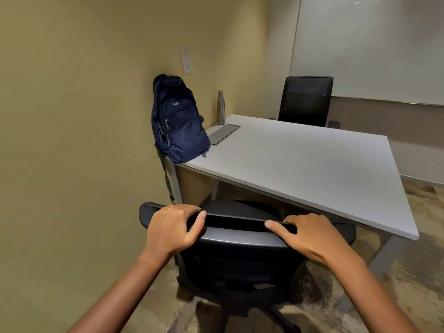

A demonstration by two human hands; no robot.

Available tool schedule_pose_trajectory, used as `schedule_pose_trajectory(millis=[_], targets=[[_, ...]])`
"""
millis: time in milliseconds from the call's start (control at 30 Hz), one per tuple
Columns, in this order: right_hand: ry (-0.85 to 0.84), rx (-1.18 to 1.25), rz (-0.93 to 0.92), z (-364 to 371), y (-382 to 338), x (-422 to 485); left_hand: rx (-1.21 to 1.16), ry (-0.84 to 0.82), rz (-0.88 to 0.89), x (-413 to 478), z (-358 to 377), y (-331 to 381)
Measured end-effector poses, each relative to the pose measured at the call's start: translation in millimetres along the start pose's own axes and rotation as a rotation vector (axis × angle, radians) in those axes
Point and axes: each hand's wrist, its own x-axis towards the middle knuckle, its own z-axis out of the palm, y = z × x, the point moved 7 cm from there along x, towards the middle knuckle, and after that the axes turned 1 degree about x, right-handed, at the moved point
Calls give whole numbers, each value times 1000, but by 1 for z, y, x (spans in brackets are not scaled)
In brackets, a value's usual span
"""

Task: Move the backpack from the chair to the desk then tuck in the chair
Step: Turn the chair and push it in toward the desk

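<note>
A navy blue backpack (179, 121) stands upright on the near left corner of the white desk (300, 159), leaning against the wall, with a strap hanging over the desk edge. Right below me is a black office chair (237, 258), its seat partly under the desk's near edge. My left hand (171, 228) grips the top of the chair's backrest on the left side. On the right side of the same top edge, my right hand (310, 236) holds on with its fingers curled over it.
A steel bottle (221, 107) and a grey flat pad (223, 133) sit on the desk by the wall. A second black chair (306, 100) stands at the far side. The beige wall (72, 116) is close on the left; a whiteboard (372, 44) hangs behind.
</note>
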Motion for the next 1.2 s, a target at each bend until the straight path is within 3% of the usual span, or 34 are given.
schedule_pose_trajectory(millis=[367, 800, 1200], targets=[[205, -15, 144, -1, -32, -19, -127, -12, 51, 23, 4, -41], [252, -38, 246, 0, -23, 33, -177, -80, 159, 89, 50, -65], [225, -35, 329, -8, 42, 106, -209, -167, 241, 169, 121, -54]])
